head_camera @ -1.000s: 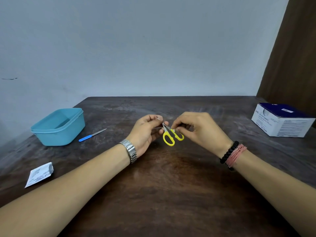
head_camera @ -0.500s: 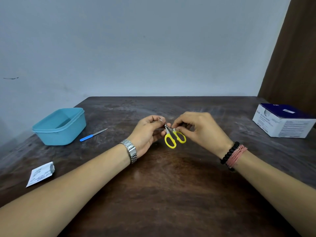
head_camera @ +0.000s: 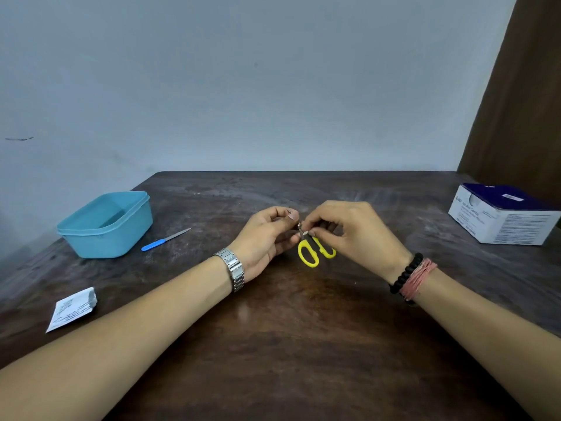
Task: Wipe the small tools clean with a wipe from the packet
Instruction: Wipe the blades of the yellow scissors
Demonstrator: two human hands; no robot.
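We see a small pair of scissors with yellow plastic loop handles [head_camera: 312,253] held above the middle of the dark wooden desk [head_camera: 303,344], handles hanging toward the camera, short metal blades up between the fingertips. The left hand [head_camera: 267,238], a metal watch on its wrist, curls its grip around the blade end; whether it holds a wipe we cannot tell. The right hand [head_camera: 355,235] pinches the scissors near the pivot. Left of the scissors lie a blue-handled nail file [head_camera: 164,240], a light blue plastic tub [head_camera: 106,223] and a white torn packet [head_camera: 73,309].
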